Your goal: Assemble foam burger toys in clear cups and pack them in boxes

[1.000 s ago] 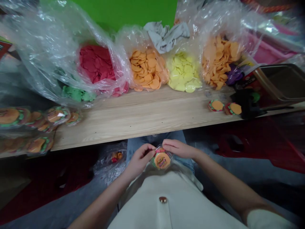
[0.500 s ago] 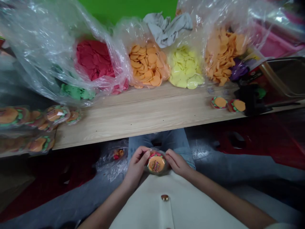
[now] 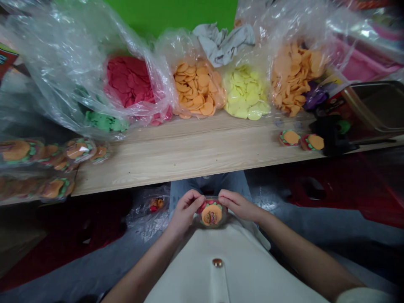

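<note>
Hands, two: left hand (image 3: 184, 213) and right hand (image 3: 239, 205), both half-closed, grip one clear packet (image 3: 211, 213) showing a burger motif; two apparently similar packets (image 3: 290, 137) lie on the wooden board (image 3: 176, 162).

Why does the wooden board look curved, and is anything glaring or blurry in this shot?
In the head view, the wide lens bows the wooden board; glare streaks the clear plastic bag at upper left; the round packet shows no strong blur.

The round packet's (image 3: 212, 213) lettering is too small to read; the left hand (image 3: 184, 212) hides its edge.
</note>
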A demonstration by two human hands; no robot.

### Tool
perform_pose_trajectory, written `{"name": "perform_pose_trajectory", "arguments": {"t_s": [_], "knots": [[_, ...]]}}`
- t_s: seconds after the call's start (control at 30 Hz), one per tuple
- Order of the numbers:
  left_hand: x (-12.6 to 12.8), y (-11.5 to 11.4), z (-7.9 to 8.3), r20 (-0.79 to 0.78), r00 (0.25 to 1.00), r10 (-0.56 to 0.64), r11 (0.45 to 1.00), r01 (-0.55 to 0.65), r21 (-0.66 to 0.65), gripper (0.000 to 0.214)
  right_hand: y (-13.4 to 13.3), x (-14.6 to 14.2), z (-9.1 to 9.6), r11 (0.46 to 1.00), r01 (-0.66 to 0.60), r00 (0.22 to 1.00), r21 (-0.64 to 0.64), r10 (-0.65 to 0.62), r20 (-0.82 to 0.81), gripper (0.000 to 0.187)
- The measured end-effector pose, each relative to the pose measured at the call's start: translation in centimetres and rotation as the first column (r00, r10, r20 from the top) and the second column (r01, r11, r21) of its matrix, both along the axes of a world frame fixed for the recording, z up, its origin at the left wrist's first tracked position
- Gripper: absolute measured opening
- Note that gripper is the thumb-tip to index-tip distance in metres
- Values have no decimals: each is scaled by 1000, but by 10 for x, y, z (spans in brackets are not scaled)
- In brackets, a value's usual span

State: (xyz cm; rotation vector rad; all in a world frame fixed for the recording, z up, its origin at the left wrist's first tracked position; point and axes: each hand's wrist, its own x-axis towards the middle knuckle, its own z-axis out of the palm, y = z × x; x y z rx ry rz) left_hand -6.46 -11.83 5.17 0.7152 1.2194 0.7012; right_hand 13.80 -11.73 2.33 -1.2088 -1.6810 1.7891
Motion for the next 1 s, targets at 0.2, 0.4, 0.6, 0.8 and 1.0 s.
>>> {"name": "perform_pose_trajectory", "arguments": {"t_s": [0.2, 0.4, 0.6, 0.8, 1.0], "knots": [[3, 2, -16, 250, 953, 169, 984, -148, -98, 35, 10, -12, -18, 903, 376, 878, -207, -418, -233, 31], [30, 0, -17, 305, 915, 264, 965, -249, -87, 64, -1, -50, -24, 755, 564, 690, -335, -653, -311, 29], [1, 15, -6, 96, 995, 38, 995, -46, 90, 54, -3, -23, -18, 942, 329, 937, -57, -334, -101, 31], [-13, 24, 8, -202, 883, -424, 856, 464, 227, 60, 37, -17, 6, 992, 101, 994, 82, -96, -57, 32], [-28, 22, -1, -410, 842, -351, 878, 449, 169, 55, 15, -49, -2, 965, 221, 949, -141, -246, -199, 26]]}}
